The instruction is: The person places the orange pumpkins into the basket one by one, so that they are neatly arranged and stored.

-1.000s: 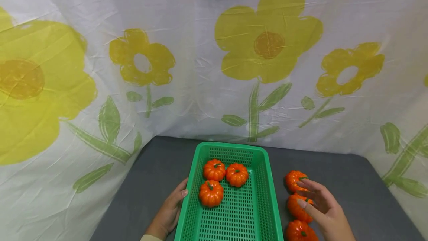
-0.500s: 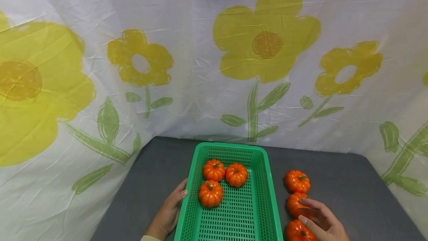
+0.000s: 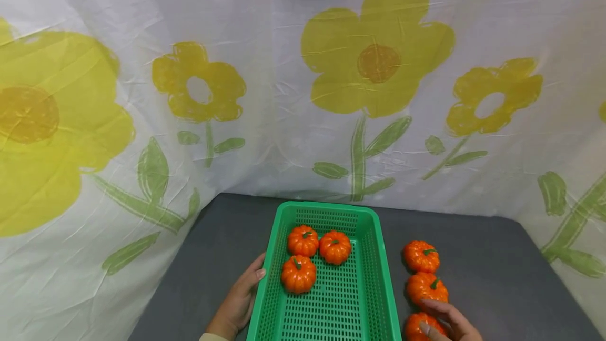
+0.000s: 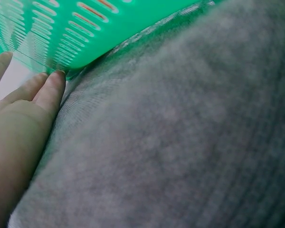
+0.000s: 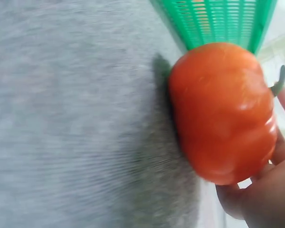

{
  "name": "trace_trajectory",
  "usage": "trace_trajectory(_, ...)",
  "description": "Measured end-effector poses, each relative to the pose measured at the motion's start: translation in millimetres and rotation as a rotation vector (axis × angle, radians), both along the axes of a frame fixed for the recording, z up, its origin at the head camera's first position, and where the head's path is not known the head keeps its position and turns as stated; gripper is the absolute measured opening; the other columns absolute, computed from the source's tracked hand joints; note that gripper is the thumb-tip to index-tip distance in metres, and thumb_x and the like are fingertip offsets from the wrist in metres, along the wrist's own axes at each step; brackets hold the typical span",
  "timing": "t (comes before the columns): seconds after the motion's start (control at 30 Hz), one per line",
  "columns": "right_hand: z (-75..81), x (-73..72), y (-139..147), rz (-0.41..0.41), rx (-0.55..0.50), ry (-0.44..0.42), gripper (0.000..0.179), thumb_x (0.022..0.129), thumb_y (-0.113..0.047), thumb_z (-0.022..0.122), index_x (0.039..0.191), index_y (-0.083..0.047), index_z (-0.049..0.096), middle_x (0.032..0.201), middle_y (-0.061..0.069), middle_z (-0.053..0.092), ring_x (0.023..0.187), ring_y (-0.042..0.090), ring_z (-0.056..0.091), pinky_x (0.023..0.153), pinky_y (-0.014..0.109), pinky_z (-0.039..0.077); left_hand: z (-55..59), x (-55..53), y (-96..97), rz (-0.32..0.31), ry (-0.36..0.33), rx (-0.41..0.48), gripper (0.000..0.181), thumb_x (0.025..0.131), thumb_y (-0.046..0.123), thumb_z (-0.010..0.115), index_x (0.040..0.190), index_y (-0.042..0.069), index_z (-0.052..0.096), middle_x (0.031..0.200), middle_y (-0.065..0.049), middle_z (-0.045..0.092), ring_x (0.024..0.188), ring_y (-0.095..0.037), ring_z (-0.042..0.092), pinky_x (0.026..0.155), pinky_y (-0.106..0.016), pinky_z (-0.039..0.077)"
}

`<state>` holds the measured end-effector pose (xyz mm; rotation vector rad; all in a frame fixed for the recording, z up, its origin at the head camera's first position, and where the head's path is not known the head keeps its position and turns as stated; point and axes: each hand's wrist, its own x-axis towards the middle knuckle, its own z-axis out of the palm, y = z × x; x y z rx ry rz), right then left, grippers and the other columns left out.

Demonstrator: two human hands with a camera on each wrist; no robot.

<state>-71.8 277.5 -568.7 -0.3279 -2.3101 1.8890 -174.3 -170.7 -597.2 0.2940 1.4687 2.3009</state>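
My left hand [image 3: 241, 296] rests against the left side of a green plastic basket [image 3: 389, 299], thumb at the rim. In the left wrist view, its straight fingers [image 4: 51, 92] touch the slotted wall. Inside the basket, at the far left, sit three orange toy pumpkins [image 3: 299, 274] with green stems. To the basket's right, my right hand [image 3: 450, 322] is over the nearest pumpkin [image 3: 416, 326] of a row, thumb and fingers spread about it. In the right wrist view that pumpkin [image 5: 223, 114] hides part of the fingers, and its stem points toward them.
Two more pumpkins, the middle one [image 3: 426, 287] and the far one [image 3: 421, 256], stand in line beyond the right hand. The grey-covered table [image 3: 492, 262] ends at a white curtain [image 3: 284, 136] printed with yellow flowers.
My right hand has moved back toward me along the row, from over the far and middle pumpkins to the nearest one. The left hand, basket and pumpkins look the same.
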Motion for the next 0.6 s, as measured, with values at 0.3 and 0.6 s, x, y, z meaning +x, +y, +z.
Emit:
trace_trajectory(0.3,-26.6,10.4,6,0.091,0.252,0.285,0.045,0.083,0.018,0.081,0.125,0.006,0.071,0.119,-0.014,0.071,0.094,0.006,0.070,0.075,0.023,0.059,3.4,-0.7,0.5,-0.004,-0.018,-0.004,0.071,0.117,0.025,0.038,0.175,0.002,0.005,0.164,-0.013,0.042,0.135,-0.027,0.059,0.111,-0.045,0.050)
trace_trajectory(0.6,-48.4,7.3,19,0.115,0.432,0.327,0.046,0.081,0.007,0.082,0.122,-0.013,0.077,0.115,-0.017,0.067,0.098,0.003,0.061,0.081,0.015,0.046,3.5,0.0,0.8,0.014,-0.016,-0.020,0.071,0.116,0.024,0.040,0.174,0.001,0.007,0.163,-0.013,0.043,0.134,-0.027,0.059,0.110,-0.044,0.051)
